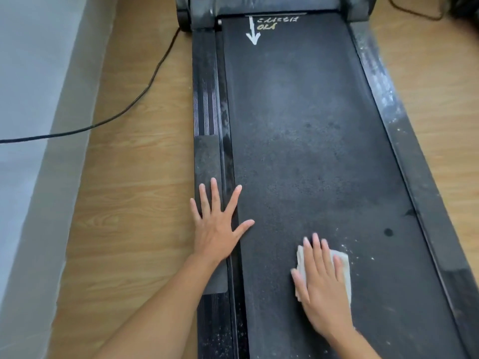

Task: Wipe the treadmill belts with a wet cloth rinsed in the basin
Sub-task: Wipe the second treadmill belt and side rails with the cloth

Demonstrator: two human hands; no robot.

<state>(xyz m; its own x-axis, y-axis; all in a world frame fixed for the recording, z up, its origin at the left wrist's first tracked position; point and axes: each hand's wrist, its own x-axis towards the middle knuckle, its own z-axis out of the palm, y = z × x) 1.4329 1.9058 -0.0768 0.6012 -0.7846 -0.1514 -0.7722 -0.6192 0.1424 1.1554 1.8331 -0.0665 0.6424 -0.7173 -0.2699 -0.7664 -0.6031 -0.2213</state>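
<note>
— Where does the right hand (pixel 321 288) sit?

— Flat, fingers straight and close together, pressing the white cloth (pixel 343 263) onto the near right part of the treadmill belt (pixel 311 125). The cloth shows past the fingertips and on the right side.

— And the left hand (pixel 215 224)?

— Fingers spread, holding nothing, resting on the left side rail (pixel 207 156) with the thumb over the belt's edge (a brace, I'd judge).

— Which way should the wipe go?

— The belt's long axis runs near to far, towards the white arrow (pixel 252 32). Most of the dusty-looking surface lies far of the cloth, so the right hand is the one to push. No basin is in view.
</note>
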